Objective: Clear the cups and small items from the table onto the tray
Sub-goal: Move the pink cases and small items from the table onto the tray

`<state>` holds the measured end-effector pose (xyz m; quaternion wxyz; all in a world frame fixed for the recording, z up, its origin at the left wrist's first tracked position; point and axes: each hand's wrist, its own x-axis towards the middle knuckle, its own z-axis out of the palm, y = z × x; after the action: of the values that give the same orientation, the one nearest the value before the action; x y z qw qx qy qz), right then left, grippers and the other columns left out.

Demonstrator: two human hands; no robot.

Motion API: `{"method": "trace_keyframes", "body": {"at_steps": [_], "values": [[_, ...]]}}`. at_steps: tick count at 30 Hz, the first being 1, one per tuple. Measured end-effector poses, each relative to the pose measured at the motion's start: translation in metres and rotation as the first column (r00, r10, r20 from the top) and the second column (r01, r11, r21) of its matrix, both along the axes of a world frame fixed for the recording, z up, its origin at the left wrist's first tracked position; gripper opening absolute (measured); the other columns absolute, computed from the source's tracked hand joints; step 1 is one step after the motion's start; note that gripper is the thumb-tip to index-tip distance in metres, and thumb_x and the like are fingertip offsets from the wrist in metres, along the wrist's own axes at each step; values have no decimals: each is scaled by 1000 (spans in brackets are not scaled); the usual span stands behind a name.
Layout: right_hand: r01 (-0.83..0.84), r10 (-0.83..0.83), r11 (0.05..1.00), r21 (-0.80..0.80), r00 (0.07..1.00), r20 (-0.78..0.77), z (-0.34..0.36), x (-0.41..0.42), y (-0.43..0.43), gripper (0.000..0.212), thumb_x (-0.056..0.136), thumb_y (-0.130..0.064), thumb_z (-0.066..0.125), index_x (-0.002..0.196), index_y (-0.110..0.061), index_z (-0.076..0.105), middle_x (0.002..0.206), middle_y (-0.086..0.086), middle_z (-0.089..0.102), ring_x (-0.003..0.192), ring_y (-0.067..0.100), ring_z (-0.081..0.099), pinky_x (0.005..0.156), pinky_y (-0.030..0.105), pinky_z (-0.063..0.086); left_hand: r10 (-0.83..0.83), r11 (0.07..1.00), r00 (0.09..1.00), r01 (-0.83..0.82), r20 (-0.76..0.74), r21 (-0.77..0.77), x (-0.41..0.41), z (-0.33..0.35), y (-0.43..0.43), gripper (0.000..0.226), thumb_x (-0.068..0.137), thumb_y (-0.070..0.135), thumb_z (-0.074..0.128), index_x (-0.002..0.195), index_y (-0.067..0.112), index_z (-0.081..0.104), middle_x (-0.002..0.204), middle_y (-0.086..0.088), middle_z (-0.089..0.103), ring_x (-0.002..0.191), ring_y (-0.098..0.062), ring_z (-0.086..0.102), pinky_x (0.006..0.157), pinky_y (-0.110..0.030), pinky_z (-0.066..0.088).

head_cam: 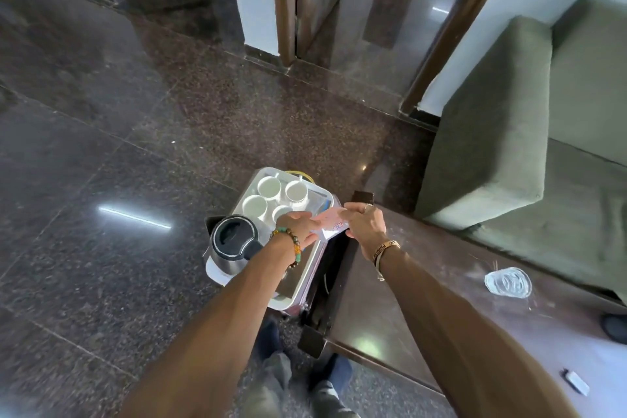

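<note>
White cups [268, 187], green sofa [509, 132], speckled brown floor [135, 112].

dim; ceiling-light glare on floor [135, 218]; edges warped, perhaps blurred

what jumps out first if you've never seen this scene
Both hands meet in the middle: the left hand and right hand hold small paper packets between them, above the right edge of the tray. Four white cups stand on that tray, with a steel kettle at their near left. A clear glass dish lies on the dark table at right.
</note>
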<state>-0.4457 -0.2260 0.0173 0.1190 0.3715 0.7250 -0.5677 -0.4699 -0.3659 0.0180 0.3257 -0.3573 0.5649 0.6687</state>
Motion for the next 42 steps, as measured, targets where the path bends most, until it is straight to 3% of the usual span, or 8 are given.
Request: {"method": "trace_keyframes", "body": {"at_steps": [9, 14, 20, 25, 28, 32, 37, 42], "values": [[100, -100, 995, -30, 995, 23, -32, -38, -14, 18, 85, -11, 73, 79, -27, 69, 105, 10, 75, 106, 29, 70, 99, 49, 55, -37, 990, 998, 30, -52, -139, -42, -33, -12, 39, 75, -11, 69, 103, 16, 61, 119, -16, 64, 106, -26, 64, 96, -39, 53], [82, -81, 996, -23, 995, 60, -59, -45, -12, 23, 85, -4, 70, 78, -26, 71, 97, 5, 75, 106, 29, 70, 98, 46, 56, -28, 979, 999, 20, -36, -204, -45, -65, -10, 45, 74, -13, 70, 112, 10, 65, 119, -13, 66, 110, -29, 63, 96, -39, 53], [1, 2, 1000, -27, 993, 117, -105, -57, -4, 20, 86, -6, 70, 103, -17, 73, 109, 7, 74, 105, 22, 68, 99, 39, 57, -94, 939, 995, 74, -42, -337, -44, -107, -6, 43, 78, -5, 68, 117, 12, 64, 124, -7, 65, 113, -23, 62, 98, -30, 51], [-108, 109, 994, -17, 980, 164, -143, -64, 8, 33, 83, -11, 70, 116, -14, 73, 112, 7, 73, 109, 23, 67, 102, 42, 54, -62, 905, 998, 46, -25, -423, -38, -133, 11, 27, 78, -3, 66, 96, 18, 64, 117, -9, 68, 85, -16, 64, 65, -12, 48], [-168, 167, 986, -10, 970, 175, -153, -70, 16, 35, 83, -11, 70, 118, -14, 73, 112, 6, 73, 109, 23, 67, 101, 42, 55, -38, 895, 999, 22, -27, -446, -35, -142, 19, 42, 78, -1, 68, 117, 13, 65, 122, -7, 67, 106, -19, 63, 73, -11, 46], [-286, 280, 958, 9, 945, 169, -152, -82, 22, 33, 81, -11, 68, 113, -16, 75, 105, 4, 75, 105, 26, 68, 97, 42, 57, 53, 896, 998, -65, -40, -440, -33, -141, 29, 48, 80, -6, 64, 124, 12, 60, 126, -9, 64, 94, -15, 57, 40, -2, 40], [-366, 357, 930, 36, 922, 151, -155, -102, 25, 43, 80, -13, 67, 123, -19, 71, 110, -1, 73, 95, 15, 67, 86, 29, 57, 91, 878, 993, -114, -72, -465, -37, -145, 41, 47, 79, -1, 66, 122, 17, 60, 129, -6, 62, 113, -21, 59, 82, -20, 48], [-437, 424, 896, 77, 894, 142, -161, -109, 26, 40, 82, -13, 65, 121, -19, 71, 115, -1, 71, 102, 18, 65, 95, 32, 56, 62, 844, 994, -101, -92, -526, -37, -152, 54, 49, 77, 0, 67, 119, 22, 62, 121, -2, 63, 96, -15, 56, 86, -21, 45]]}}
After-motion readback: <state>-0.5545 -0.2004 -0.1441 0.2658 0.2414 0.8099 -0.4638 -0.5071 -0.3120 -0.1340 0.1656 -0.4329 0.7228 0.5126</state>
